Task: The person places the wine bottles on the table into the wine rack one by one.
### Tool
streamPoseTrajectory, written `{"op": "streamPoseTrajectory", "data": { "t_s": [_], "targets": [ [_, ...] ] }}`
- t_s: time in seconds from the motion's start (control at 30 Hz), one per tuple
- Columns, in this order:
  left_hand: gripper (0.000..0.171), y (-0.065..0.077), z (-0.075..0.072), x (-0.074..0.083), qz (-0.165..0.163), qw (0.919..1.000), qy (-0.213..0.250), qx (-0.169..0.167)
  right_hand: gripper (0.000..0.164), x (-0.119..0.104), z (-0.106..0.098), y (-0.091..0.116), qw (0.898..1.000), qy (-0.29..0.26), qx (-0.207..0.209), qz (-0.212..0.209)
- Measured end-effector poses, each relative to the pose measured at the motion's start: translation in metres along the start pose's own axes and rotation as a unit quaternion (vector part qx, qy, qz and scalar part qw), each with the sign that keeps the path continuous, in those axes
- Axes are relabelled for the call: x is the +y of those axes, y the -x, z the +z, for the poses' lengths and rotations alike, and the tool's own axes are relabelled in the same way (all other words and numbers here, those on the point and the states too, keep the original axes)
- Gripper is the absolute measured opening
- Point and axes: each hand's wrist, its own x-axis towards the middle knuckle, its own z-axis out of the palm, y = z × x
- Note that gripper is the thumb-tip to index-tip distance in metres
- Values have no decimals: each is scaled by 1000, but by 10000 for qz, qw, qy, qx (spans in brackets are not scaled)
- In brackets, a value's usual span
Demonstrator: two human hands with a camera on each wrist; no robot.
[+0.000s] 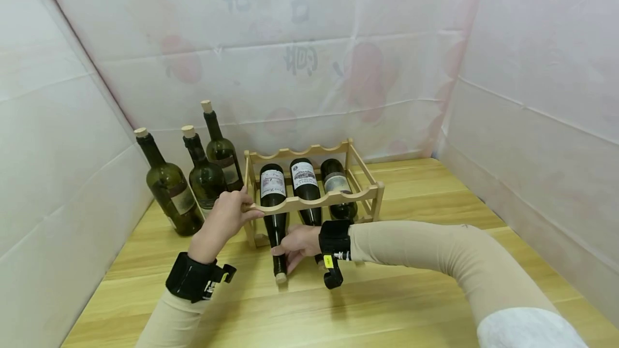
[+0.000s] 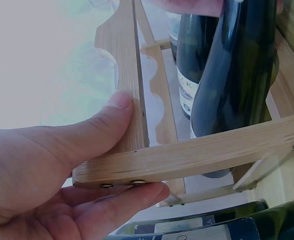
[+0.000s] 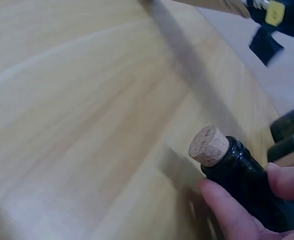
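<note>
My left hand [image 1: 226, 215] pinched the rack [image 1: 293, 204] while my right hand [image 1: 301, 241] gripped a bottle [image 1: 275, 225], likely to settle it, and next I probably needed to let go.

Dark corked bottle [image 1: 275, 224] in wooden rack [image 1: 293, 203]

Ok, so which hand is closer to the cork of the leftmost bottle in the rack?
The right hand: it grips that bottle by its neck, just behind the cork. The left hand is farther away, holding the rack at its front left corner.
</note>
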Motion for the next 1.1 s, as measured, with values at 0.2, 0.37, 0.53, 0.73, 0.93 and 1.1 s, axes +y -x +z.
{"op": "streamPoseTrajectory", "data": {
  "t_s": [0.2, 0.37, 0.53, 0.73, 0.93, 1.1],
  "targets": [
    [15, 0, -1, 0, -54, 10000, -11, -54, 27, -3, -5, -5, 9999, 119, -23, 50],
    [17, -1, -2, 0, -105, 9999, -58, 4, 30, -4, -4, -4, 9999, 154, -8, -45],
    [17, 0, -1, 0, -201, 9997, 9, -108, 30, -2, -3, -1, 9998, 193, -23, -109],
    [17, -2, 3, 1, -182, 9998, 3, -104, 40, 0, -4, 3, 9998, 198, 51, -83],
    [16, -1, 3, 3, -263, 9996, 8, -93, 34, 0, -5, 4, 9997, 226, 50, -50],
    [16, 0, 0, 2, -215, 9997, -81, -9, 49, -1, -5, 4, 9998, 187, -105, -55]
  ]
}}
